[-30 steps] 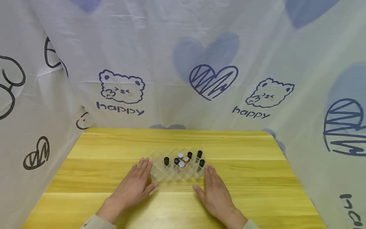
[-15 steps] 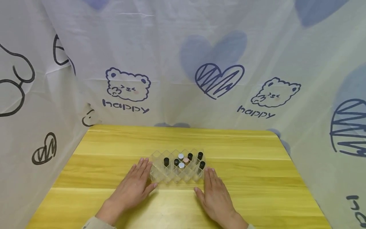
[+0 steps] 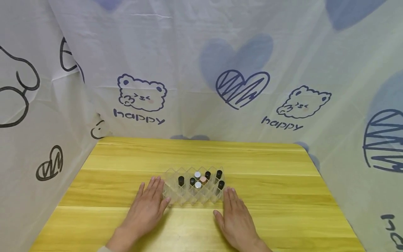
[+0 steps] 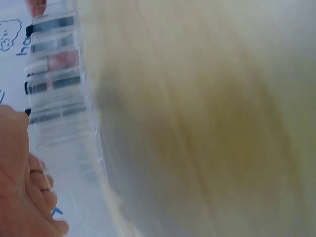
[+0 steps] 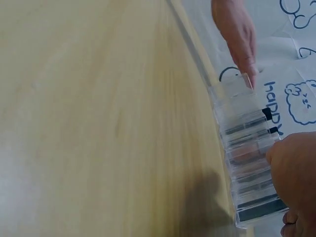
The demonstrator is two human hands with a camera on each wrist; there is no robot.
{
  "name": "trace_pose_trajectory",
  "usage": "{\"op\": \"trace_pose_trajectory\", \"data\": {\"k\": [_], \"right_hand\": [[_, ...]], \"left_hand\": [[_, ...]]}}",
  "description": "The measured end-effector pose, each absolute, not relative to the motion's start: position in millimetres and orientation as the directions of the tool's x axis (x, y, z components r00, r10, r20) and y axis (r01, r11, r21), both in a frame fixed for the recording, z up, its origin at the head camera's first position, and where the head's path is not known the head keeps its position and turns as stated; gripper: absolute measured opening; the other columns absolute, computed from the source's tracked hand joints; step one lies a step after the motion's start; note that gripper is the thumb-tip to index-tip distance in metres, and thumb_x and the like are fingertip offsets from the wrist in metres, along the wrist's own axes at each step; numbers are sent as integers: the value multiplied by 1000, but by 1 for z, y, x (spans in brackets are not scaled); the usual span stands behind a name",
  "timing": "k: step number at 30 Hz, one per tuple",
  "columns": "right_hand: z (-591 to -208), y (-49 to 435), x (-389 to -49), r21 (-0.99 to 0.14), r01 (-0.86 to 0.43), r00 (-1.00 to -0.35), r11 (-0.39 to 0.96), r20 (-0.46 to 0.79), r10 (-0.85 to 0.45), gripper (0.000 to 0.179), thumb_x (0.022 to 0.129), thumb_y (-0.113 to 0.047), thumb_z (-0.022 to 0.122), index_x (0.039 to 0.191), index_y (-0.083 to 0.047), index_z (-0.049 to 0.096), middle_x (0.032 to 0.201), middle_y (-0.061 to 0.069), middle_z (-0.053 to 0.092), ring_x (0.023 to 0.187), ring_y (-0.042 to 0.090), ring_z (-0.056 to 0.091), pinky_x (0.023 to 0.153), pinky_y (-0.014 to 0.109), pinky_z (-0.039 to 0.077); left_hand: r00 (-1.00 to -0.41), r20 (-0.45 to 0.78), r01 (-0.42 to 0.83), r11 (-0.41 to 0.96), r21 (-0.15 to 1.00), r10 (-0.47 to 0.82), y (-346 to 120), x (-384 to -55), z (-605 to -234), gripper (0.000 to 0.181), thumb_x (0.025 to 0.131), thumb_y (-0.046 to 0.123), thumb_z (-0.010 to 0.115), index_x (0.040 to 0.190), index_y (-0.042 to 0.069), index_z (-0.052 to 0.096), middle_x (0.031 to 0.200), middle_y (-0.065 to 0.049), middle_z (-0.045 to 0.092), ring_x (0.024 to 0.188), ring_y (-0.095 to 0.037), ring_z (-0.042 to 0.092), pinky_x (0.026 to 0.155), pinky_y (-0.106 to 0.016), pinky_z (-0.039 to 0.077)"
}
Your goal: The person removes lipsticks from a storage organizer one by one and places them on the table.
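Observation:
A clear plastic organizer (image 3: 172, 191) with diamond-shaped compartments stands on the table. Several small tubes are upright in it: black-capped ones such as the tube (image 3: 181, 181) toward the left, silver-capped ones such as the tube (image 3: 197, 174), and one with a pink cap (image 3: 203, 180). My left hand (image 3: 145, 207) lies along the organizer's left end, fingers straight, thumb near its front corner. At the opposite end, the straight fingers of my right hand (image 3: 237, 217) are right at the side wall. Both wrist views show the organizer's transparent front, with the tubes visible through it.
The yellow wood-grain table (image 3: 270, 164) extends around the organizer on all sides. A white cloth (image 3: 189, 115) printed with hearts, bears and lettering hangs behind the table and along its left and right sides.
The organizer has slid slightly toward me and a little left, with both hands moving along at its ends. The head view has also shifted slightly.

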State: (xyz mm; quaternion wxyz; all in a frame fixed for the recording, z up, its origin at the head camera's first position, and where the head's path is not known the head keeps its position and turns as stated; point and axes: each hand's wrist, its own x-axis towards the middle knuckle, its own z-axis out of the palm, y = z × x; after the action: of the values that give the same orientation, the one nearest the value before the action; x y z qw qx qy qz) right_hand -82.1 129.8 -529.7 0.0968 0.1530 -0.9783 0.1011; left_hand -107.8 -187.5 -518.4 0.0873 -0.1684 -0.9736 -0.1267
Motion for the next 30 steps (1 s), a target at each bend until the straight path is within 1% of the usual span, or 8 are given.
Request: {"op": "trace_pose_trajectory", "data": {"k": [3,7,12,16,20,23,26,30], "right_hand": [[-530,131,-83,-159,-340,-922,927,251,-295,73,108,-42,58,155,11,41,160,31,43,151,44,43,117,56,46],[-531,132,-84,-157,-366,-908,917,279,-314,72,107,-41,59,154,12,43,158,32,45,149,44,45,117,56,46],[-531,133,-85,-158,-371,-904,915,286,-317,72,107,-41,59,154,11,43,158,32,46,148,44,46,117,56,46],[-532,132,-86,-179,-369,-910,912,269,-315,72,107,-41,58,155,11,42,159,32,44,149,44,45,118,55,46],[-531,130,-85,-172,-374,-907,911,272,-321,71,108,-40,58,154,12,43,158,32,45,149,44,45,118,54,46],[-530,130,-84,-164,-379,-902,911,286,-324,70,107,-39,59,153,13,45,157,32,47,148,44,47,117,53,47],[-531,131,-83,-161,-384,-899,909,289,-329,69,107,-38,60,152,13,45,156,32,48,147,44,48,116,53,48],[-529,136,-83,-157,-404,-887,901,308,-344,68,106,-38,62,150,12,49,154,31,52,145,44,50,115,54,49]], "left_hand": [[-933,220,331,918,217,284,-184,-111,-520,72,111,47,48,160,-5,37,167,-25,34,158,-41,30,127,-69,20],[-936,201,329,922,203,290,-182,-121,-516,74,111,47,49,161,-5,35,169,-25,30,159,-42,27,127,-71,18],[-938,150,338,923,186,313,-181,-137,-509,73,112,48,43,163,-4,32,171,-23,23,160,-42,22,128,-69,15],[-944,117,327,926,190,309,-181,-143,-509,72,113,47,40,163,-3,29,172,-22,19,162,-41,18,129,-67,14],[-940,136,334,924,187,312,-180,-141,-512,69,114,43,39,163,-5,29,172,-24,21,161,-42,18,130,-62,16],[-935,162,341,924,174,315,-179,-138,-515,68,114,41,39,162,-7,31,170,-26,25,161,-43,20,131,-59,17],[-938,169,330,929,164,303,-178,-134,-517,69,113,43,39,161,-7,32,170,-26,26,160,-42,21,131,-60,16],[-949,176,294,937,188,262,-177,-133,-516,71,114,45,38,161,-7,32,170,-26,25,160,-43,21,130,-65,14]]}}
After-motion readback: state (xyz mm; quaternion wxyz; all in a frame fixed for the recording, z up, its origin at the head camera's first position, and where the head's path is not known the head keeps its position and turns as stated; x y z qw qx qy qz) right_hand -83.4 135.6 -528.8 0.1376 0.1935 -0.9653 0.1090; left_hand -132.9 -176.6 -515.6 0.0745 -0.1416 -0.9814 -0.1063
